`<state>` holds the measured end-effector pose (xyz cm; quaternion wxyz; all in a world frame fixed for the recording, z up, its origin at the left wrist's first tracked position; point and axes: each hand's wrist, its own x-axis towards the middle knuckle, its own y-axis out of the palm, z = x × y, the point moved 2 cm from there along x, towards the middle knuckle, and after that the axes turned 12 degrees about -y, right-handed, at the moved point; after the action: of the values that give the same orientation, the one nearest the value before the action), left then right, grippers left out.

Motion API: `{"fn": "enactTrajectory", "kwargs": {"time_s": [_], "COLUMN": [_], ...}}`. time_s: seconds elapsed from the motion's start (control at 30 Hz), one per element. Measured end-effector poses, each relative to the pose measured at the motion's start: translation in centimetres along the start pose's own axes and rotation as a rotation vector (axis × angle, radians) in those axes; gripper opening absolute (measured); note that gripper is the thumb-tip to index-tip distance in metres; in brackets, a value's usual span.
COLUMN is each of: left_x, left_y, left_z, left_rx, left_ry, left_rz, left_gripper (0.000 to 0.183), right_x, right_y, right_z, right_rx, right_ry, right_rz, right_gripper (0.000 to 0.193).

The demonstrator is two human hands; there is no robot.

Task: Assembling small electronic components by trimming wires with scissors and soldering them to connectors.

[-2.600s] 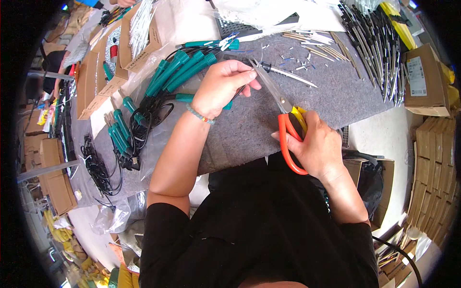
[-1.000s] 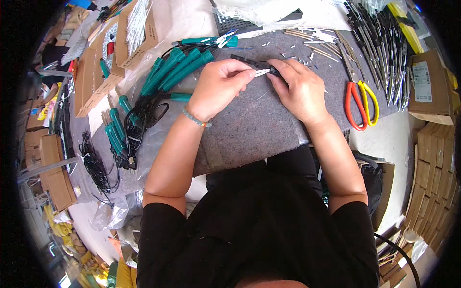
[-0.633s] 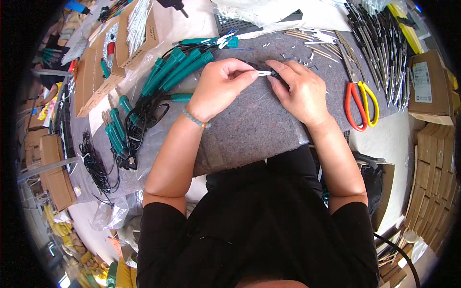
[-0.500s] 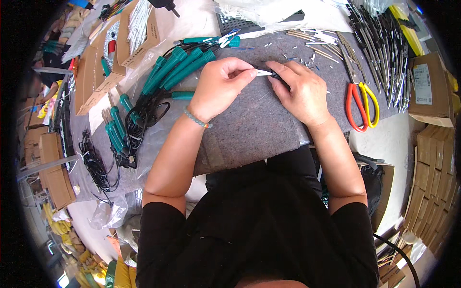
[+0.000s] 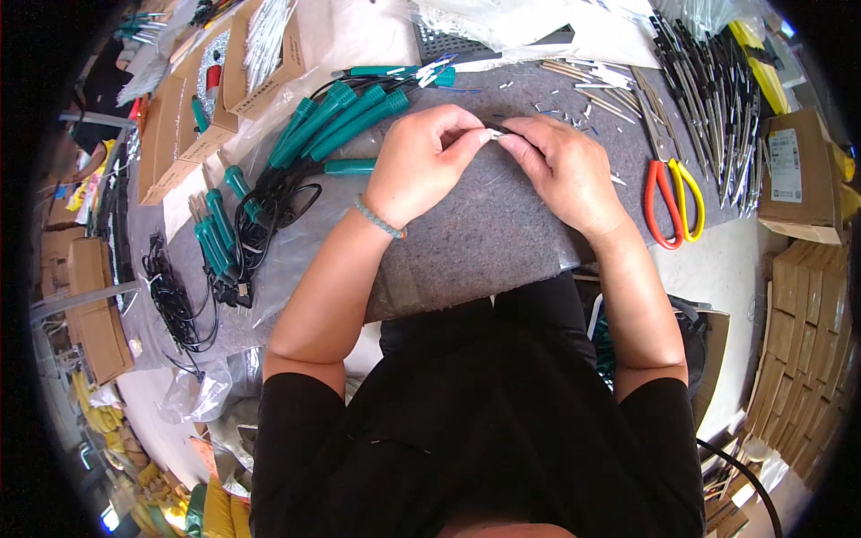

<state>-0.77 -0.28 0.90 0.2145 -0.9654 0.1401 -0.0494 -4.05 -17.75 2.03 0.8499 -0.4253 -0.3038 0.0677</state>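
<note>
1. Scissors (image 5: 661, 151) are on the mat (image 5: 466, 242), right of the right hand (image 5: 560, 170).
2. Tool handles (image 5: 363, 124) plus cables (image 5: 269, 190), over left of the left hand (image 5: 426, 161).
3. Tray (image 5: 435, 42) is behind the hands, metal rods (image 5: 713, 117) off right.

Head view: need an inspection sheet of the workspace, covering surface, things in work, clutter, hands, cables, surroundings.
Surface: grey cloth, fuzzy, with a ragged near edge.
Things in work: thin white piece at the fingertips, detail too small to read; scissors lying right of the right hand.
Clutter: tan sticks and small white offcuts scattered beyond the hands; green handles grouped at left.
Hands: left hand pinches the piece; right hand meets it, grip unclear.
Cables: black cables tangled beside the handles.
Surroundings: stacked cartons at far right.
</note>
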Motion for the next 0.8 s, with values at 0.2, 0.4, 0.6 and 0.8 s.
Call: {"fn": "enactTrajectory", "kwargs": {"time_s": [0.2, 0.4, 0.6, 0.8], "left_x": [0.2, 0.2, -0.7, -0.5], "left_y": [-2.2, -2.0, -1.8, -2.3], "left_z": [-0.5, -0.4, -2.3, -2.4], "left_rx": [-0.083, 0.139, 0.633, 0.6], "left_ry": [-0.168, 0.018, 0.532, 0.516], "left_rz": [0.372, 0.091, -0.184, -0.08], "left_gripper": [0.023, 0.011, 0.008, 0.008], "right_x": [-0.1, 0.1, 0.6, 1.3], "right_y": [-0.3, 0.1, 0.0, -1.8], "right_z": [-0.1, -0.2, 0.9, 0.7], "right_rx": [0.091, 0.124, -0.092, -0.012], "right_ry": [0.094, 0.053, -0.01, -0.176], "right_rz": [-0.012, 0.012, 0.013, 0.256], "right_gripper": [0.022, 0.024, 0.019, 0.015]}}
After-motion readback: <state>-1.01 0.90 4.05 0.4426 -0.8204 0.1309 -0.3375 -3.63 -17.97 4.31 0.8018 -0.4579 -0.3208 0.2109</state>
